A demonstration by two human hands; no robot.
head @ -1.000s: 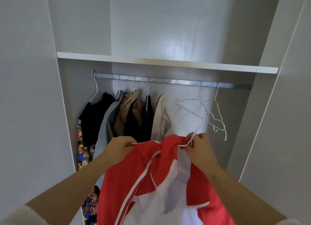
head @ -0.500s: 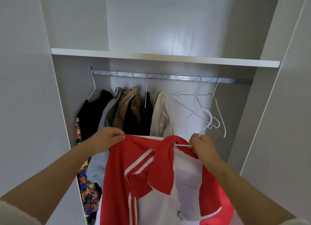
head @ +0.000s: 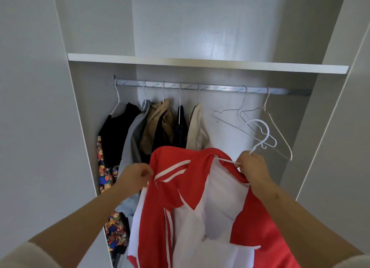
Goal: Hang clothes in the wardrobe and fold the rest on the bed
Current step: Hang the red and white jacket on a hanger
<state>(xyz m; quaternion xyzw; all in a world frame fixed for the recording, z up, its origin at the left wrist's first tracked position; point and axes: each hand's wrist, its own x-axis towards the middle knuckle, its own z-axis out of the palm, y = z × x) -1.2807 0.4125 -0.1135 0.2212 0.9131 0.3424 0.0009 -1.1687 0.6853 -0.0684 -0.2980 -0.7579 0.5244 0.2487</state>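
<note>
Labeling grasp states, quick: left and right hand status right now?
Left hand: closed, pinching the red jacket at its shoulder.
Right hand: closed, gripping the white hanger below its hook.

The left forearm [head: 84, 217] and the right forearm [head: 296, 213] are bare. They rise from the lower corners of the view and come closer to each other toward the wrists. The left hand [head: 136, 176] has its fingers curled and pinches the shoulder edge of the red and white jacket [head: 180, 189]. The right hand [head: 253, 167] is a little higher, with its back toward the camera, and its fingers grip the neck of the white hanger [head: 265, 135]. The two hands are apart, one at each side of the collar.
</note>
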